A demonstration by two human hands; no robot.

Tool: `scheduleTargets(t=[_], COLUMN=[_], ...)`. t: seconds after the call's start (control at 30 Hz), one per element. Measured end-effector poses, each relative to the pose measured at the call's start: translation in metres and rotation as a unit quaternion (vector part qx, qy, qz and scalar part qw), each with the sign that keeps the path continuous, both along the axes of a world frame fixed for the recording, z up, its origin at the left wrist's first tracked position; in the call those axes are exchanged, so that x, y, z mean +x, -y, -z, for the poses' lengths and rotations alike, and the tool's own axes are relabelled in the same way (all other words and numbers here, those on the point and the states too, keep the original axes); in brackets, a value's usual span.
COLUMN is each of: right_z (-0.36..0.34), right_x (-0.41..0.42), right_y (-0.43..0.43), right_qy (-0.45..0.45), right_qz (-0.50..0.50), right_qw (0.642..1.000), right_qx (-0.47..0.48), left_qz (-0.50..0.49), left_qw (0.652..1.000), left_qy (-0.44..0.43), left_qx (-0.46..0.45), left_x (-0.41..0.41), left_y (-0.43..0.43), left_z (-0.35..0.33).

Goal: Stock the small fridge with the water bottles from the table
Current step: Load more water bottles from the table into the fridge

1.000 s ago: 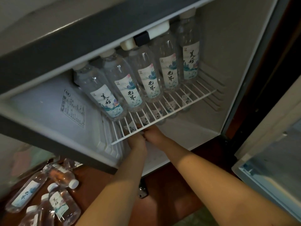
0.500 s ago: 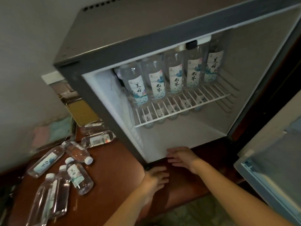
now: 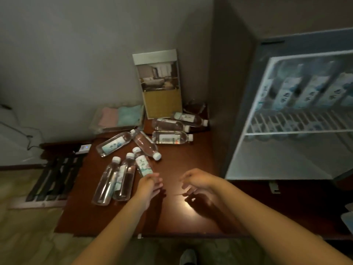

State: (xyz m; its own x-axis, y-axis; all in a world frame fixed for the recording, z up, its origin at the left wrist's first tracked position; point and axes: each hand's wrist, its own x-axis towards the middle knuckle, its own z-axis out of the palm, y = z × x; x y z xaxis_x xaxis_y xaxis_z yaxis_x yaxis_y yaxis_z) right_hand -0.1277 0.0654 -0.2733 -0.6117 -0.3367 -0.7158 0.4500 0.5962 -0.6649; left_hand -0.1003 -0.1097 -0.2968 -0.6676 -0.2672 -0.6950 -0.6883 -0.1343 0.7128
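Several clear water bottles lie scattered on the dark red-brown table (image 3: pixel 191 159), left of the small fridge (image 3: pixel 244 115). The fridge stands open at the right, and a row of labelled bottles (image 3: pixel 305 92) stands on its white wire shelf (image 3: pixel 298 123), blurred. My left hand (image 3: pixel 150 185) hovers low over the table with its fingers apart, the fingertips at the base of a labelled bottle (image 3: pixel 142 163). Whether it touches that bottle is unclear. My right hand (image 3: pixel 198 181) floats open above bare tabletop, a little right of the left hand, holding nothing.
A picture card (image 3: pixel 160 83) leans against the wall behind the bottles. Beside it lies a clear pack of pink and blue cloths (image 3: pixel 119 117). A small white device (image 3: pixel 84 149) and a dark slatted rack (image 3: pixel 55 178) sit at the left.
Both hands have come out of the fridge and moved left over the table. My view has swung left, so the fridge now sits at the right edge.
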Motion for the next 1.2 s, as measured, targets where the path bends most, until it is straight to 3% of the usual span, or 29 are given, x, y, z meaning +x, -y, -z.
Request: scheduleTargets(t=[0.2,0.33,0.5,0.77,1.2], right_z=[0.029,0.061,0.094,0.104,0.097], right_x=[-0.028,-0.044,-0.057,-0.067,-0.024], right_y=[0.095,0.139,0.166,0.171,0.12], right_qy=[-0.028,-0.099,-0.09,-0.051,0.013], right_qz=[0.076,0.092,0.136,0.151,0.18], right_qw=[0.997,0.991,0.986,0.986,0.983], right_qx=[0.018,0.023,0.039,0.047,-0.024], left_qz=[-0.079,-0.068,-0.026,-0.023,0.027], left_qw=[0.997,0.997,0.996,0.991,0.989], left_qy=[-0.014,0.008,0.021,0.035,0.054], left_qx=[0.01,0.034,0.085,0.125,0.135], left_x=[-0.013,-0.018,-0.025,-0.036,-0.028], left_y=[0.052,0.074,0.086,0.089,0.077], left_z=[0.012,0.029,0.038,0.048,0.06])
